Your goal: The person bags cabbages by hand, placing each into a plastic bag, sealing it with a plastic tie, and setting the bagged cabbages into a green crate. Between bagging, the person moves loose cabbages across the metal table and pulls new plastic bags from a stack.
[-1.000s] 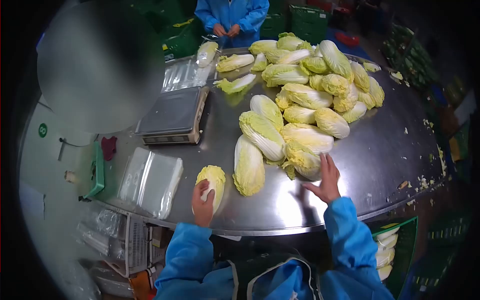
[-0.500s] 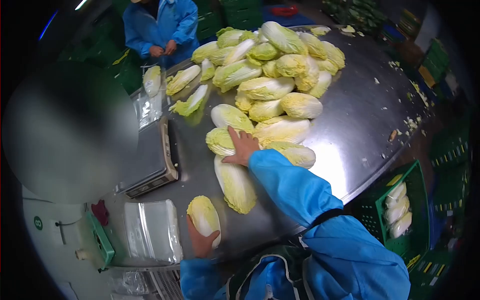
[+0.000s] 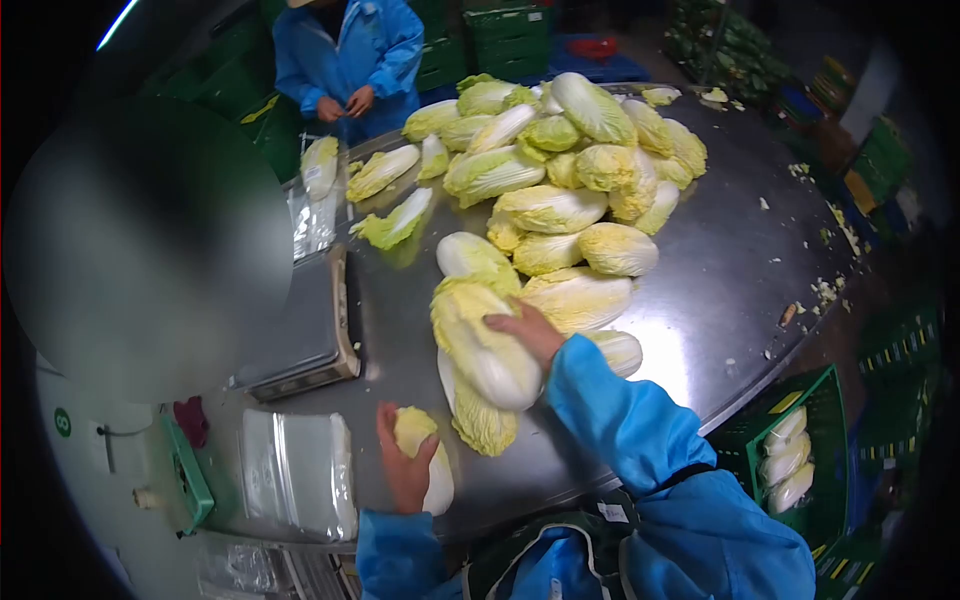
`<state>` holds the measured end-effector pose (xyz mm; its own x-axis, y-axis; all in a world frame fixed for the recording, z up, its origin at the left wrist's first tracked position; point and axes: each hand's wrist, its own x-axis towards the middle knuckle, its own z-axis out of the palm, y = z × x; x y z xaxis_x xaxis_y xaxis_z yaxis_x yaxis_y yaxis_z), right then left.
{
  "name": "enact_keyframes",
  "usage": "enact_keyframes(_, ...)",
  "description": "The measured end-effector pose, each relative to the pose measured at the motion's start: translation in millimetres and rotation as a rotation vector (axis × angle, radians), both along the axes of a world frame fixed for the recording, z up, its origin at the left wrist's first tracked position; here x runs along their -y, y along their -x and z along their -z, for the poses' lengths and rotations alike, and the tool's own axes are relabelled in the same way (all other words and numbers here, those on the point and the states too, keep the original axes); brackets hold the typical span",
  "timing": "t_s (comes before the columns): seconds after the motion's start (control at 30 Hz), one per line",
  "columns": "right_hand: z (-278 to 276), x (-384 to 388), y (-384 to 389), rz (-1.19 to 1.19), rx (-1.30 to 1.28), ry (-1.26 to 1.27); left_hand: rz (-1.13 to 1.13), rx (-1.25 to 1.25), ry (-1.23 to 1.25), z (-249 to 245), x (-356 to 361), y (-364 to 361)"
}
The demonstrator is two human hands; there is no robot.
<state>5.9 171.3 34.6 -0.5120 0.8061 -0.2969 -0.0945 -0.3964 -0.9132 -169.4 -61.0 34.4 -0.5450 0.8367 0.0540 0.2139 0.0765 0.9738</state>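
My right hand (image 3: 528,330) grips a large napa cabbage (image 3: 485,350) from its right side, fingers over the leaves. That head lies over another napa cabbage (image 3: 483,422) on the steel table and partly covers it. Lower down, my left hand (image 3: 408,470) is open, fingers pointing up and thumb apart. It overlaps a smaller napa cabbage (image 3: 440,485) near the table's front edge and hides part of it.
A big pile of napa cabbages (image 3: 570,170) covers the far middle of the table. To the left are a scale (image 3: 305,340) and a stack of clear bags (image 3: 298,470). A green crate (image 3: 840,440) with bagged cabbages stands right. Across the table is a person in blue (image 3: 350,60).
My right hand has taken hold of a cabbage and brought it nearer and turned it, over the one below. My left hand has loosened from the small cabbage and opened.
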Motion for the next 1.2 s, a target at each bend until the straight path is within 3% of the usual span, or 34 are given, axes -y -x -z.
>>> enact_keyframes(0.03,2,1,1,-0.033,0.125,-0.048,0.023,0.006,-0.009,-2,-18,-4)
enact_keyframes(0.1,14,4,3,-0.031,0.167,-0.052,0.158,0.323,0.028,-5,-51,-19)
enact_keyframes(0.17,7,3,-6,-0.034,0.205,-0.055,0.25,0.336,0.019,-15,-73,-45)
enact_keyframes(0.23,-22,7,-20,-0.171,0.018,0.064,0.321,0.179,-0.003,-21,-87,-71)
enact_keyframes(0.27,-15,4,-28,-0.159,0.072,-0.088,0.295,-0.056,0.08,-11,-91,-76)
enact_keyframes(0.3,-18,-5,-38,-0.162,0.077,-0.096,0.291,-0.053,0.071,-8,-93,-82)
enact_keyframes(0.37,-23,-25,-63,-0.14,0.506,-0.462,0.312,-0.502,0.202,-3,-96,-93)
enact_keyframes(0.43,-9,-71,-94,0.227,0.661,-1.0,0.283,-0.569,0.204,-4,-94,-101)
enact_keyframes(0.47,-13,-104,-108,0.372,0.765,-1.134,0.275,-0.544,0.182,0,-91,-100)
enact_keyframes(0.53,-46,-151,-130,0.481,0.974,-1.158,0.237,-0.48,0.119,3,-89,-97)
enact_keyframes(0.6,-63,-205,-142,0.571,1.024,-1.162,0.187,-0.448,0.143,2,-80,-96)
enact_keyframes(0.63,-72,-237,-145,0.572,1.001,-1.176,0.148,-0.403,0.169,-1,-79,-95)
enact_keyframes(0.7,-88,-294,-140,0.736,0.855,-0.939,0.08,-0.347,0.203,-16,-74,-99)
enact_keyframes(0.73,-98,-306,-134,0.714,0.831,-0.951,0.034,-0.277,0.245,-21,-70,-101)
enact_keyframes(0.8,-112,-325,-119,0.49,1.169,-0.883,-0.051,-0.293,0.244,-22,-61,-106)
enact_keyframes(0.83,-112,-332,-114,0.466,1.143,-0.905,-0.1,-0.306,0.242,-21,-57,-107)
enact_keyframes(0.9,-105,-349,-110,0.206,1.356,-0.811,-0.184,-0.366,0.279,-19,-43,-99)
enact_keyframes(0.97,-58,-415,-118,0.186,1.257,-0.819,-0.312,-0.414,0.348,-23,-21,-97)
enact_keyframes(1.0,-34,-442,-134,0.265,1.03,-0.93,-0.346,-0.373,0.335,-32,-15,-91)
enact_keyframes(1.03,-29,-460,-146,0.266,0.832,-0.881,-0.381,-0.334,0.319,-38,-4,-83)
enact_keyframes(1.13,-38,-450,-214,0.199,0.1,-0.34,-0.541,-0.372,0.273,-19,40,-40)
enact_keyframes(1.2,-65,-389,-237,0.184,-0.103,-0.12,-0.705,-0.478,0.337,-8,76,-2)
